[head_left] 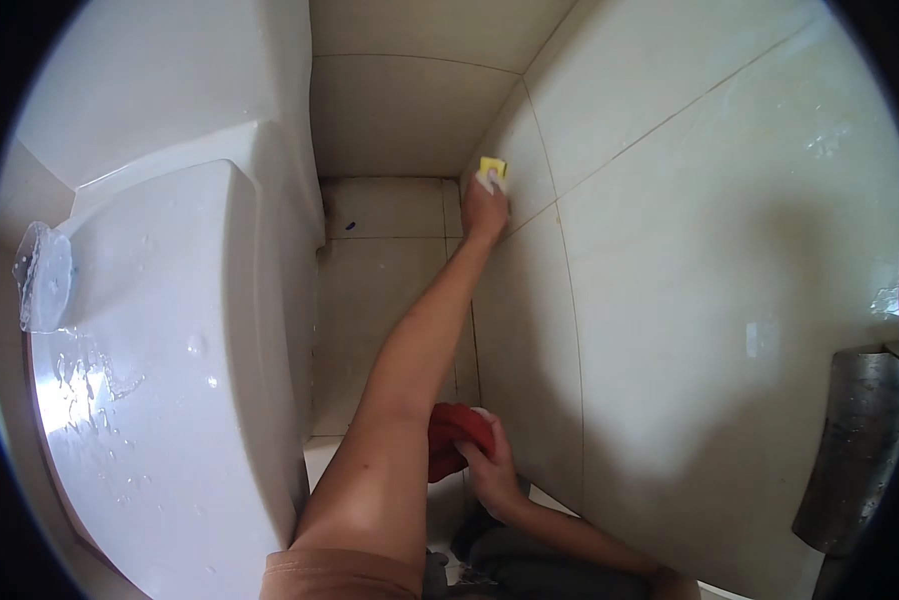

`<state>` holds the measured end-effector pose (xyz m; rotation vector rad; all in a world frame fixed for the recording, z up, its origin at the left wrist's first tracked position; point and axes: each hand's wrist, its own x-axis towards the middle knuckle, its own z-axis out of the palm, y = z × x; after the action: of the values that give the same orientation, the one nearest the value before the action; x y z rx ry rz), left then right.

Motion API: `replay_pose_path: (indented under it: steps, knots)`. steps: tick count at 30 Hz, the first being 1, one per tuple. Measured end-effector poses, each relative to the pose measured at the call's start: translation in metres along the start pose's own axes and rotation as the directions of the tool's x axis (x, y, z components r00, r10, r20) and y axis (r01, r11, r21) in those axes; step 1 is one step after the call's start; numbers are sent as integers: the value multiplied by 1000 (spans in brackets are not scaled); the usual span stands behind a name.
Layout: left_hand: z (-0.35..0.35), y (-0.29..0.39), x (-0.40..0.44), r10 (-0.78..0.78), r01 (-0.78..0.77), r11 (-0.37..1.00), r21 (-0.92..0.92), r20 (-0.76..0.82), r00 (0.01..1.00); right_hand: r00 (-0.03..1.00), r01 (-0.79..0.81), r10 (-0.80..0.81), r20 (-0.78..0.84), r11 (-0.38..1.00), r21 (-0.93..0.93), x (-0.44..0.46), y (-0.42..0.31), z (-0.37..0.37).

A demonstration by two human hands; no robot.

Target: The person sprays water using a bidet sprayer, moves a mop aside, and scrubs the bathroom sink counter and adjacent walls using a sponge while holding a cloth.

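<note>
Far forward, my left hand (485, 213) is closed around a yellow sponge (492, 165) with a whitish part, held against the cream wall tiles (529, 200) low in the corner. Close to my body, my right hand (489, 468) grips a bunched red cloth (449, 435). My left forearm covers the left side of that cloth.
A white toilet (169, 330) with a wet, shut lid fills the left side. A clear plastic container (51, 280) rests at its left edge. A metal holder (854, 440) hangs on the right wall. A small dark blue bit (350, 226) lies on the tiled floor.
</note>
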<state>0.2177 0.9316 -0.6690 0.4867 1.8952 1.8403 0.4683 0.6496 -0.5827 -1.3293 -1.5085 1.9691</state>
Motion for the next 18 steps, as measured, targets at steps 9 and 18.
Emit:
replay_pose_path:
  steps: [9,18]
  knots:
    - [-10,139,-40,609,-606,736,-301,-95,787,1000,-16,16,3,1000,18,-4,-1,-5]
    - [-1,-34,-22,237,-218,969,118,-180,955,990,-140,141,-22,989,45,-7,-1,0]
